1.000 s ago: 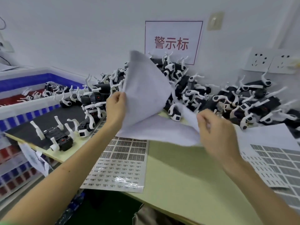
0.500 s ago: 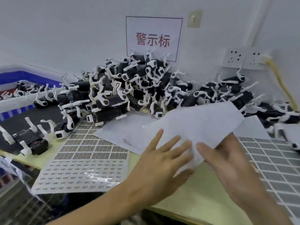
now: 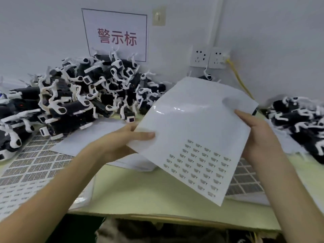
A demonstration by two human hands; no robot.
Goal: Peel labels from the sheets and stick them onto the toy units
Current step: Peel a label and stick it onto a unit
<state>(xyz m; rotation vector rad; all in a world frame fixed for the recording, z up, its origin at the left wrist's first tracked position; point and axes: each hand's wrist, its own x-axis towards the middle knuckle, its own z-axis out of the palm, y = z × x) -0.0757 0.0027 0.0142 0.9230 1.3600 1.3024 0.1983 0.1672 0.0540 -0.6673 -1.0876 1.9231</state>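
Head view now has both hands off the desk and clamped on one label sheet, where half a second earlier they lay flat on white paper down on the surface. The left hand pinches the sheet's left edge, thumb on top and fingers underneath. The right hand grips the right edge. The hands are well apart, with the sheet stretched between them and tilted up toward the camera, above the desk and in front of the toy units piled against the wall.

The sheet's face is glossy and mostly bare, and a block of small labels remains only in its lower part. A second earlier the paper in hand looked blank, so the change is that a sheet with usable labels is now up and facing the person. Judging by that, the sorting of papers is done or nearly so, and peeling can begin. No label is lifted yet and no toy is in hand. One hand will have to let go to pick at a label corner, so the sheet likely needs laying down or holding one-handed.

Flat sheets of dark rectangular labels lie on the desk at left and right, and plain white paper lies under the raised sheet. A second heap of toys sits at the far right.
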